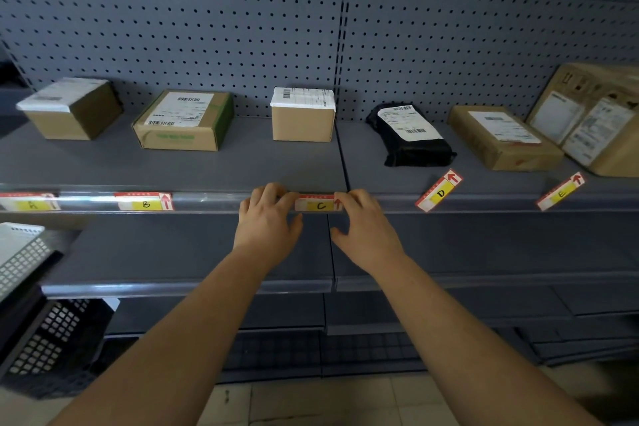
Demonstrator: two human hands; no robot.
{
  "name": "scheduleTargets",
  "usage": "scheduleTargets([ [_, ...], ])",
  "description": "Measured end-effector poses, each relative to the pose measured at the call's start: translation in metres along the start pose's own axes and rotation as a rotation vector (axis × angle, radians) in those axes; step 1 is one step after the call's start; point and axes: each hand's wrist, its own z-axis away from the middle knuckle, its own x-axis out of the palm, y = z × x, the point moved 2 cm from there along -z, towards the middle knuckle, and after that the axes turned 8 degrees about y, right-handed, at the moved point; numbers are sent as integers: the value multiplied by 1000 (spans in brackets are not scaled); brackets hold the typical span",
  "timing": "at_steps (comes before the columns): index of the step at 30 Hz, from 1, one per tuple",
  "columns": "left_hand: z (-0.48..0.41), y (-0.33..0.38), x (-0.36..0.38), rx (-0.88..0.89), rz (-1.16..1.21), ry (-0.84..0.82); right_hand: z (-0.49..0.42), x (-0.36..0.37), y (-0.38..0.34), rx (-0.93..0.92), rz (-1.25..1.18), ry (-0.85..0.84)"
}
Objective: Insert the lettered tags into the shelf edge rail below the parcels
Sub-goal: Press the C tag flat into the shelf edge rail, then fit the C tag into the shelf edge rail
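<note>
Fingertips of both my hands press on tag C, a small flat paper rectangle with a red border, a yellow panel bearing the handwritten letter and a red arrow at its right end; it sits level in the shelf edge rail, a glossy clear plastic strip along the front of the matte grey metal shelf. My left hand pinches the tag's left end, fingers curled over the top of the rail and thumb below; my right hand pinches the right end the same way. Further left in the rail sit tag B and tag A, both level behind the shiny plastic. Tag D and tag E lie loose and slanted on the shelf's front lip to the right. On the shelf above stand four brown cardboard parcels with white printed labels, among them a small cube-like box right behind tag C, and a crinkled black plastic mailer behind tag D. A larger cardboard box leans at the far right. Behind everything rises grey perforated pegboard
</note>
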Motion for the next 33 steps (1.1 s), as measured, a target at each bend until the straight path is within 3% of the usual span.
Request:
scheduleTargets([
  [22,0,-4,-8,76,84,-20,5,-23,2,103,-171,41],
  [26,7,13,-14,129,179,-34,21,-53,25,146,-141,111],
  [33,15,69,1,122,241,-86,38,-94,74,116,-60,79],
])
